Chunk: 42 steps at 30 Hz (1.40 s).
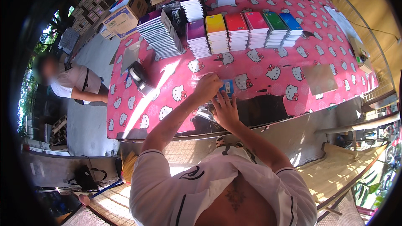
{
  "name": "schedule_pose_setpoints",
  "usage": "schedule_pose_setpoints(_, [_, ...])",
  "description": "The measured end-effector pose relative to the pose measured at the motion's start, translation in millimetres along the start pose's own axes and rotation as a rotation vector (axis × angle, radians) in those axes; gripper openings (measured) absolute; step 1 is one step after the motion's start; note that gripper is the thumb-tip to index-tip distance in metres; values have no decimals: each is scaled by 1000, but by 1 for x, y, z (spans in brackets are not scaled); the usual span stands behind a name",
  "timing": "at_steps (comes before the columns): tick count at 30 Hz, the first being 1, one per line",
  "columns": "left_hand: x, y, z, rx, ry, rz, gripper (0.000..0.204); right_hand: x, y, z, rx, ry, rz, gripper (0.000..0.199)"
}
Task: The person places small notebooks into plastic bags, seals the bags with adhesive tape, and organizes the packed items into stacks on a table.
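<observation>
A small flat blue item (pixel 227 87) lies on the pink patterned tablecloth (pixel 167 96) near the table's front edge, with shiny clear plastic around it. At its left side is my left hand (pixel 208 87), fingers bent and pressed together; what they pinch, if anything, is hidden. My right hand (pixel 226 109) lies lower, palm down, its fingers stretched out and touching the item's near edge. More clear plastic (pixel 204 113) shows beneath my wrists. Under my right hand, a dark bare patch (pixel 264 111) borders the cloth.
Stacked notebooks in purple (pixel 197 37), yellow (pixel 217 33), red (pixel 237 31), pink (pixel 257 29), green (pixel 276 29) and blue (pixel 292 29) stand beyond my hands. Left are a taller spiral-bound stack (pixel 161 35), a black tape dispenser (pixel 139 77), a cardboard box (pixel 125 16) and another person (pixel 75 81). A brown sheet (pixel 320 79) lies right.
</observation>
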<state>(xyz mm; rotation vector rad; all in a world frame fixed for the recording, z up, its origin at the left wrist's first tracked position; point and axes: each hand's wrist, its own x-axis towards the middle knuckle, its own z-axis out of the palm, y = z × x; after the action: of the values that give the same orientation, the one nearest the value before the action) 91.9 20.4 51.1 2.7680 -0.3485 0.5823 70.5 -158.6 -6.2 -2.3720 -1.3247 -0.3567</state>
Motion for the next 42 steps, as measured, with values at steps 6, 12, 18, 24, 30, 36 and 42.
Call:
schedule_pose_setpoints(6, [-33,40,30,-27,76,-274,20,5,8,15,41,-4,-20,56])
schedule_pose_setpoints(12, [-30,38,6,-346,-119,-569,32,12,15,5,299,-95,95,60])
schedule_pose_setpoints(18, [-57,36,38,121,47,-182,41,19,32,-9,427,115,131,71])
schedule_pose_setpoints(24, [-50,51,40,61,6,-276,50,22,54,-17,-109,126,-163,44])
schedule_pose_setpoints(30, [-108,46,23,266,-153,-735,78,19,63,-18,-151,39,-222,51])
schedule_pose_setpoints(36, [-178,-144,-56,229,781,-1369,107,19,59,-19,-120,86,-235,51])
schedule_pose_setpoints(42, [-160,-164,-50,257,548,-1566,94,11,63,-14,-88,56,-175,50])
